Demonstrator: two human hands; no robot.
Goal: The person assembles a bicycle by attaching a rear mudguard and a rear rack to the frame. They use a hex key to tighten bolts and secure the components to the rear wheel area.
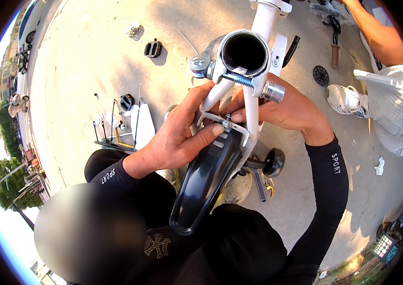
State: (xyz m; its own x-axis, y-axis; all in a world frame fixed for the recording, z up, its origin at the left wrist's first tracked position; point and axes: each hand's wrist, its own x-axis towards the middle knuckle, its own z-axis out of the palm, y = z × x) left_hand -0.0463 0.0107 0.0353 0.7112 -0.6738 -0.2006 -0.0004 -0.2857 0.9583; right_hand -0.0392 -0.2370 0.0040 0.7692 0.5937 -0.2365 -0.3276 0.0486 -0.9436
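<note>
While the white bike frame (258, 28) is standing up in the middle of the view with its open seat tube (244, 52) facing the camera, the left hand (182, 135) is gripping the frame's stays, thumb pressing on a small nut (226, 126) at the white bracket (232, 124) that is sitting over the black fender (206, 180). The right hand (287, 111) is wrapping around the frame from the other side, fingers curled closed behind the stays, just below the seat clamp bolt (239, 79) and its silver sleeve (273, 91). Both hands are holding the frame, and the fender is hanging down from the bracket toward the person's lap.

Everything is happening outdoors on pale concrete ground (92, 57), sunlit and patched with shade. A black pedal (153, 48) is lying well apart at upper left, with a small silver part (134, 31) beyond it. Nearer the left forearm, thin black rods (116, 126) and another black piece (126, 102) are lying beside a white sheet (143, 124). A black disc (321, 75) is lying to the right, near a second person's white shoe (344, 99) and striped trouser leg (391, 104); that person's arm (372, 33) is reaching in at upper right. A black wheel (274, 162) is showing below the right wrist. Trees (6, 185) are lining the left rim.
</note>
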